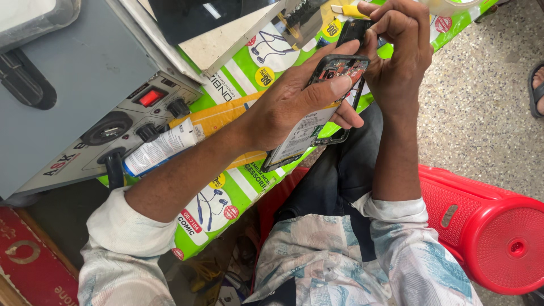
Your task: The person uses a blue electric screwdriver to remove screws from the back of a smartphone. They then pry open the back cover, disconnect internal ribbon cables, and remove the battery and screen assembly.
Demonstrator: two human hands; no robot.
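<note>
Head view: the left hand (289, 105) cradles an opened smartphone (317, 110) from beneath and from the side, fingers curled around its frame and the thumb laid flat across the upper edge. This grip keeps the exposed interior turned toward the camera; the red and dark components near the top and the pale battery panel below are both uncovered. The phone sits tilted, above the person's lap and over the edge of the green printed sheet (238, 187).

The right hand (399, 56) is closed narrowly around a small dark part (352, 31) at the phone's top end, fingertips pinched together for fine control. What exactly the part is cannot be told. A thin tool appears to run up out of the fist, but its type is unclear.

On the green sheet, a white tube (161, 148) lies on its side, just beside the left forearm and within easy reach. A grey power supply unit (85, 96) with a red switch and dark knobs stands behind it. A red plastic stool (487, 226) supports the person. A yellow-handled cutter (345, 10) lies beyond the hands.
</note>
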